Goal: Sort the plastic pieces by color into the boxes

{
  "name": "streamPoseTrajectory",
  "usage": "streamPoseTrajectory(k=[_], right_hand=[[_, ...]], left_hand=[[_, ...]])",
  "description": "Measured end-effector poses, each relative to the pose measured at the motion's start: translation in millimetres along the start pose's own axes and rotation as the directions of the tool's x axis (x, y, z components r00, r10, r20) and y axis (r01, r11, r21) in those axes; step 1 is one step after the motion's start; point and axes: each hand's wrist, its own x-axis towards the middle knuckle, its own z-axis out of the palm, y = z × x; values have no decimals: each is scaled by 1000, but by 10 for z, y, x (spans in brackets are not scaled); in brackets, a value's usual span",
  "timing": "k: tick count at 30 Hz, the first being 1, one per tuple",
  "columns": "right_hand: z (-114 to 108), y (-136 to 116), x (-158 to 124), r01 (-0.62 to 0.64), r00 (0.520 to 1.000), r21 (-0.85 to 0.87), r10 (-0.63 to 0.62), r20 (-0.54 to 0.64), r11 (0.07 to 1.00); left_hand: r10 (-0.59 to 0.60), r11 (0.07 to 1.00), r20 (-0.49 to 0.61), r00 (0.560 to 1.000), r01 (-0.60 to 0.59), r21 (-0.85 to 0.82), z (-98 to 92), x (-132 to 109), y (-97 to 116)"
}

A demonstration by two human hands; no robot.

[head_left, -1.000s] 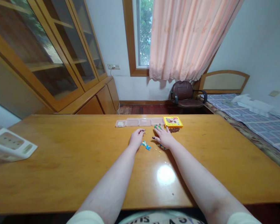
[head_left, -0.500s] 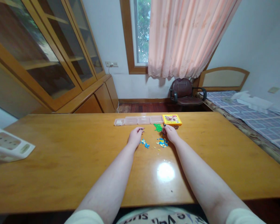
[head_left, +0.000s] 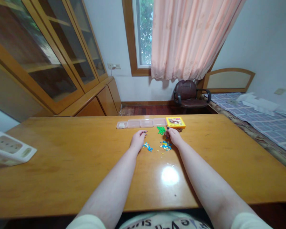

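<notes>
Tabletop (head_left: 62,171) presents as smooth, glossy wood, clear trays (head_left: 146,123) and green pieces (head_left: 160,130) as plastic, curtain (head_left: 188,38) as matt cloth.

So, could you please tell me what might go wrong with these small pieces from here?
The right hand sits close to both the green pieces and the brown pieces, so a sideways brush might mix them. The left hand is near the small blue-and-pale pile, which its wrist could scatter.

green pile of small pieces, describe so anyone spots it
On the glossy wooden table, find the flat yellow box. The pile of small green pieces lies off its near left corner, beside the right hand, all green, unlike the blue and yellow pieces nearby.
</notes>
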Motion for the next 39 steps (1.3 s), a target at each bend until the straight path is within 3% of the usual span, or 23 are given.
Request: streamPoseTrajectory(k=[17,36,39], right_hand=[[16,33,6,-1,999,12,2,-32,1000],[11,17,-24,13,1000,80,-16,27,997],[58,22,-8,18,996,121,-28,85,993]], left_hand=[[6,1000,-2,1000,-6,30,-6,-18,31],[11,998,12,1000,-12,63,-9,-27,55],[4,998,12,1000,-5,63,-12,-38,80]])
